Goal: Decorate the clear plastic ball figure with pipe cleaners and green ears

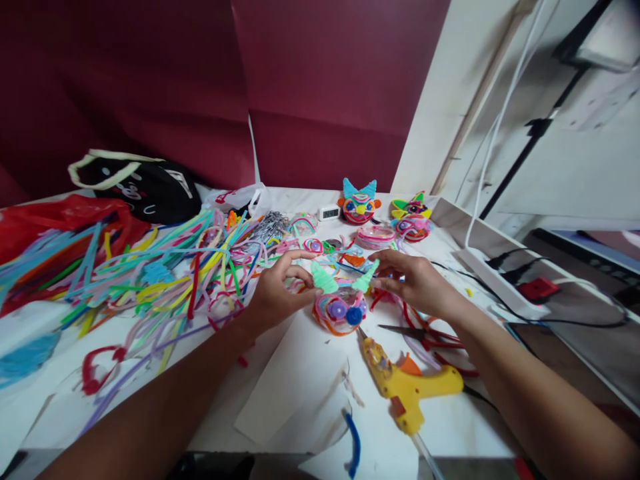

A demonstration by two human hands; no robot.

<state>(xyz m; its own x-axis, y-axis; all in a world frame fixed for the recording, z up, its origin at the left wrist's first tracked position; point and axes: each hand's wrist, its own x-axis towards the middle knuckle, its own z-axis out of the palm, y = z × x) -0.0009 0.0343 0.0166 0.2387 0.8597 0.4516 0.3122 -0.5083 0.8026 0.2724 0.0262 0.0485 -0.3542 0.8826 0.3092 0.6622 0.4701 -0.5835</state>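
A small animal head of coiled pipe cleaners sits on white paper in front of me. It has two mint-green pointed ears, purple round eyes and a dark blue nose. My left hand grips it at the left ear, thumb low and index finger above. On the other side, my right hand has its fingers bent around the right ear. The fingertips are partly hidden behind the ears. A yellow hot glue gun lies just right of the head, its nozzle pointing towards it. Scissors lie near my right forearm.
Loose pipe cleaners cover the left side, beside a red plastic bag and a black bag. Finished pipe-cleaner heads and a small white clock stand behind. On the right is a power strip with cords.
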